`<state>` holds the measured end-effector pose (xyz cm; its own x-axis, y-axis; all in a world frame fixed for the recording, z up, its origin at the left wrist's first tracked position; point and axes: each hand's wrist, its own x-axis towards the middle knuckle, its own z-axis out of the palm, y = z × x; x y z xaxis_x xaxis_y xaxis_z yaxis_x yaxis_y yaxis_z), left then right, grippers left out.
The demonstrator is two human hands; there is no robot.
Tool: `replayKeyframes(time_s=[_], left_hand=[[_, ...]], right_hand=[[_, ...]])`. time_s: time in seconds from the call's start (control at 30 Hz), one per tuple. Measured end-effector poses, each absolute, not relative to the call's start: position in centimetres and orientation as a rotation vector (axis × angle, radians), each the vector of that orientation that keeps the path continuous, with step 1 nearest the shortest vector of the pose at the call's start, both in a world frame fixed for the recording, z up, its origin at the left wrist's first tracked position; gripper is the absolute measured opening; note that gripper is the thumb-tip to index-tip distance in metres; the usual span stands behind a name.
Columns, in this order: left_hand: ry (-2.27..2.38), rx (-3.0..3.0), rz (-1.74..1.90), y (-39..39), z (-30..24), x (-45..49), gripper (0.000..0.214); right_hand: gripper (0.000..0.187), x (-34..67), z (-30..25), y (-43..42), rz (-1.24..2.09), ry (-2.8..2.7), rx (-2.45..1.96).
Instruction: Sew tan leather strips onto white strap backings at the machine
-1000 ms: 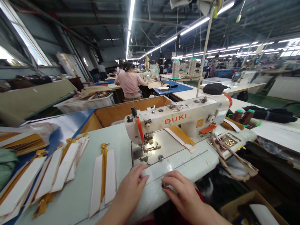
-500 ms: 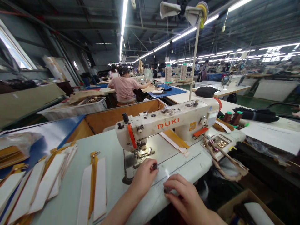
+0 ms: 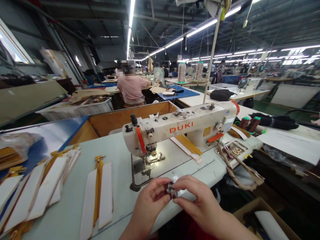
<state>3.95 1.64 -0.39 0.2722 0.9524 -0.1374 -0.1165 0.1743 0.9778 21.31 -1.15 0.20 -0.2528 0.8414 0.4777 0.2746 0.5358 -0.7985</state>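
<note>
Both my hands meet at the table's front edge, just in front of the white DUKI sewing machine (image 3: 180, 128). My left hand (image 3: 150, 201) and my right hand (image 3: 197, 203) pinch a small round metal part (image 3: 171, 189), perhaps a bobbin and its case, between their fingertips. Behind them lies the machine's needle plate (image 3: 143, 173), lit by a small lamp under the head.
White strips with yellow zippers (image 3: 98, 193) lie left of the machine, and more are stacked at the far left (image 3: 37, 190). A tray of metal bits (image 3: 235, 150), tan straps (image 3: 240, 170) and thread cones (image 3: 248, 123) sit to the right. A person in pink (image 3: 131, 88) works beyond.
My left hand picked a small round metal piece off the machine bed and drew back. Both hands now hold the metal parts together above the table edge.
</note>
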Motion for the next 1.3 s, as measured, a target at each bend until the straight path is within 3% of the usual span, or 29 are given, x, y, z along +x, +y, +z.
replayKeyframes(time_s=[0.63, 1.17, 1.3], left_hand=[[0.946, 1.120, 0.895, 1.3, -0.5, 3.8, 0.033], [0.941, 1.057, 0.874, 1.2, -1.2, 3.4, 0.035], [0.931, 1.035, 0.872, 1.3, -1.0, 3.5, 0.036]], right_hand=[[0.014, 21.8, 0.6, -0.7, 0.920, -1.661, -0.926], [0.026, 22.0, -0.1, -0.5, 1.310, -1.374, -0.789], [0.023, 22.1, 0.4, -0.8, 1.263, -1.428, -0.778]])
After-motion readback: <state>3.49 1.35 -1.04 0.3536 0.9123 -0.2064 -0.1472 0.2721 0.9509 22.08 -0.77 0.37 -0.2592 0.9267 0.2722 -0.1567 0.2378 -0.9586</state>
